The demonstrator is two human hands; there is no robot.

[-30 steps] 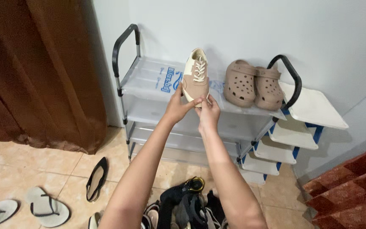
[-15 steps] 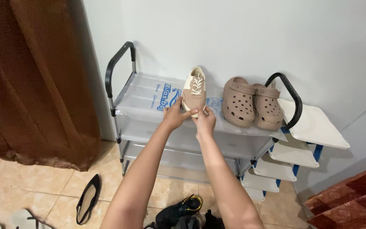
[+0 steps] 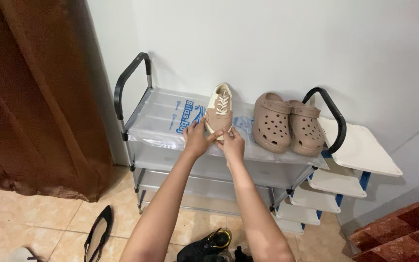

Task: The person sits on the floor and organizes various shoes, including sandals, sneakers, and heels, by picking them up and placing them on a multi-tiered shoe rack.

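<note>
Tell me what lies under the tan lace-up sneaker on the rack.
The sneaker rests on a clear plastic sheet covering the rack's top shelf. Both hands, left and right, hide its heel end.

Both forearms bare, no sleeves in view. Left hand (image 3: 196,140) and right hand (image 3: 232,144): no rings, gloves or watch showing.

Sneaker (image 3: 218,112) tan and cream, white laces; clogs (image 3: 287,122) taupe; curtain (image 3: 35,97) brown; flat (image 3: 98,233) black
</note>
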